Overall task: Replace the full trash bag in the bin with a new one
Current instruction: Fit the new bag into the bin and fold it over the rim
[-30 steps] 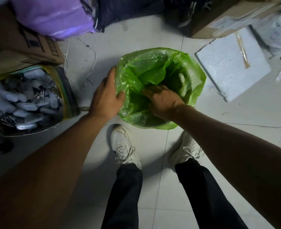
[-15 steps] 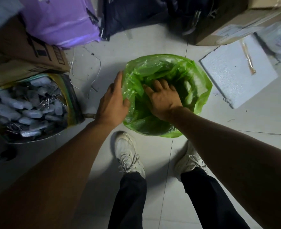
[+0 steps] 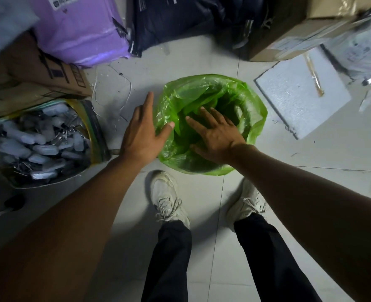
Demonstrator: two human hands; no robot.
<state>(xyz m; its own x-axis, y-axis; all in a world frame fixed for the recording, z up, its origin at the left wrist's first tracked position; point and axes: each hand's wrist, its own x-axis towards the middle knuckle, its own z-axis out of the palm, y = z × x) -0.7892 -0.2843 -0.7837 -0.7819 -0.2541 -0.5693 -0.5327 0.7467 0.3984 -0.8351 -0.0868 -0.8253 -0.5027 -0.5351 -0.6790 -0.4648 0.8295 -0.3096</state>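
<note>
A green trash bag (image 3: 210, 125) lines the bin, which stands on the tile floor (image 3: 202, 62) just ahead of the person's white shoes (image 3: 169, 196); the bag's edge is folded out over the rim, so the bin itself is hidden. The left hand (image 3: 142, 132) lies flat against the bag's left side, fingers spread and straight, the thumb pressing on the plastic at the rim, gripping nothing. The right hand (image 3: 217, 132) reaches into the bag's mouth, fingers splayed, palm down on the loose plastic inside, not closed on it. Left of the bag sits a sack of pale small bottles (image 3: 38, 140). Beyond the bag lie a purple parcel (image 3: 82, 29) with a white label too blurred to read, and cardboard boxes (image 3: 300, 31) whose printing is illegible. Right of the bag lies a white foam slab (image 3: 300, 94).
</note>
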